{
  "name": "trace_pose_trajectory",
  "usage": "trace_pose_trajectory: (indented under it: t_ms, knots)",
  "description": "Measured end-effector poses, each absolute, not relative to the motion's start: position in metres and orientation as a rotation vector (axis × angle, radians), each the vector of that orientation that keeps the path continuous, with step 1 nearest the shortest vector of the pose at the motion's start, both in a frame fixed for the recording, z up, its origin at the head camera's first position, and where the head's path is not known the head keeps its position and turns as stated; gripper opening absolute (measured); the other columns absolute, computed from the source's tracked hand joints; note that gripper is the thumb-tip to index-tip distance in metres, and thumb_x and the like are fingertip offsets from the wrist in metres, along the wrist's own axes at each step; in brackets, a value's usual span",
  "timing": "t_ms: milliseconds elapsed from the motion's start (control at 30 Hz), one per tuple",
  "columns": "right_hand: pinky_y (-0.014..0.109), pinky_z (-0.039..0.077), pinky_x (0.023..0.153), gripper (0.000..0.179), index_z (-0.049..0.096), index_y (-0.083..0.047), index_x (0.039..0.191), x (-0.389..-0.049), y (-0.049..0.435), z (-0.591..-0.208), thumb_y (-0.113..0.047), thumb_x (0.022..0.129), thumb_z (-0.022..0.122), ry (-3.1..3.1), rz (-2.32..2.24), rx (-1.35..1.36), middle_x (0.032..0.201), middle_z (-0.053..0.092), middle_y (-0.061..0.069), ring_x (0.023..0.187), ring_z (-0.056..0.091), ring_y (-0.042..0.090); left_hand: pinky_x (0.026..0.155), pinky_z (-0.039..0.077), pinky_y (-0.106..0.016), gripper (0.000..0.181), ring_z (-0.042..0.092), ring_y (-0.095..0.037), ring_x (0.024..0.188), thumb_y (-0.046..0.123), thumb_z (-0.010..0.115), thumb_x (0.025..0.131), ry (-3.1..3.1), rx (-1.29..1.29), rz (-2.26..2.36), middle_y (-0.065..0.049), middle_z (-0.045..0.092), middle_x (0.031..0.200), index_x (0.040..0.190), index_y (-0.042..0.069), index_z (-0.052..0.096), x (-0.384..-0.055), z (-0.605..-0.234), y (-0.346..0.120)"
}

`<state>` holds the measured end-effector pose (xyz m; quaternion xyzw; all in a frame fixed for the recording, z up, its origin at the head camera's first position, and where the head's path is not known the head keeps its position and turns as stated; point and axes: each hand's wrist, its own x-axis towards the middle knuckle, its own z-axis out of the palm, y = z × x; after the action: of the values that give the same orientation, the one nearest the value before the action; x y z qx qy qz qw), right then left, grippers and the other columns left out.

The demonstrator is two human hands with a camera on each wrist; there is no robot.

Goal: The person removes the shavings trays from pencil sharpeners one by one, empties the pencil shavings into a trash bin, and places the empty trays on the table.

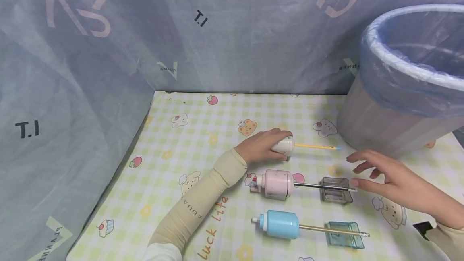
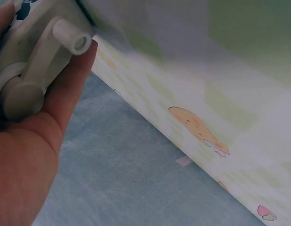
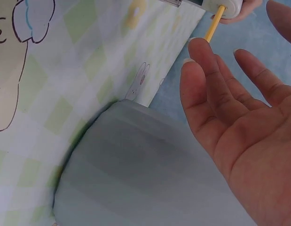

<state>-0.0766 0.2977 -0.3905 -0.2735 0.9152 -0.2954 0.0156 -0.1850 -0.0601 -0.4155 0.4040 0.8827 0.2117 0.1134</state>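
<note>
My left hand (image 1: 262,146) grips a white hand-crank pencil sharpener (image 1: 284,146), its fingers over the body. A yellow pencil (image 1: 314,146) sticks out of it toward the right. In the left wrist view the crank handle (image 2: 72,38) lies by my fingers. My right hand (image 1: 393,180) is held with loosely bent fingers and nothing in them, right of the yellow pencil's end. Below it, a pink sharpener (image 1: 278,184) holds a black pencil (image 1: 311,186). Nearer me a blue sharpener (image 1: 282,224) holds a gold-coloured pencil (image 1: 313,228).
A smoky clear shavings drawer (image 1: 336,197) lies beneath the black pencil's end, and a teal clear one (image 1: 346,241) beneath the gold-coloured pencil. A large grey bin (image 1: 380,120) with a plastic liner stands at the back right. Grey-blue cloth (image 1: 232,43) hangs behind the checked tablecloth (image 1: 195,140).
</note>
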Motion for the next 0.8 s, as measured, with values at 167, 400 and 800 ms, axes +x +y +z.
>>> trace_pose_trajectory:
  t_ms: [167,400,800]
  knots:
    - [0.028,0.054,0.073,0.05,0.062,-0.021,0.137,-0.077,0.298,-0.39,-0.012,0.092,0.085,2.823,-0.927,-0.813,0.134,0.062,0.0,0.105,0.064,-0.003,0.084,0.049,-0.025,0.069,0.06,-0.013,0.096,0.037,0.078,0.101,2.585,1.179,0.625,-0.004,0.06,0.132,0.158,0.015,0.047,-0.185,-0.416,-0.06]
    - [0.029,0.054,0.071,0.048,0.062,-0.018,0.138,-0.075,0.3,-0.393,-0.012,0.095,0.082,2.791,-0.931,-0.818,0.134,0.063,0.001,0.105,0.065,-0.001,0.083,0.049,-0.024,0.066,0.06,-0.012,0.096,0.036,0.078,0.101,2.58,1.136,0.68,-0.003,0.059,0.129,0.157,0.016,0.048,-0.185,-0.418,-0.062]
    - [0.029,0.054,0.072,0.047,0.062,-0.02,0.136,-0.069,0.31,-0.395,-0.014,0.095,0.083,2.834,-0.928,-0.789,0.132,0.06,-0.012,0.104,0.065,-0.002,0.085,0.049,-0.026,0.068,0.059,-0.013,0.102,0.035,0.079,0.1,2.565,1.159,0.763,-0.006,0.061,0.135,0.156,0.012,0.049,-0.185,-0.419,-0.065]
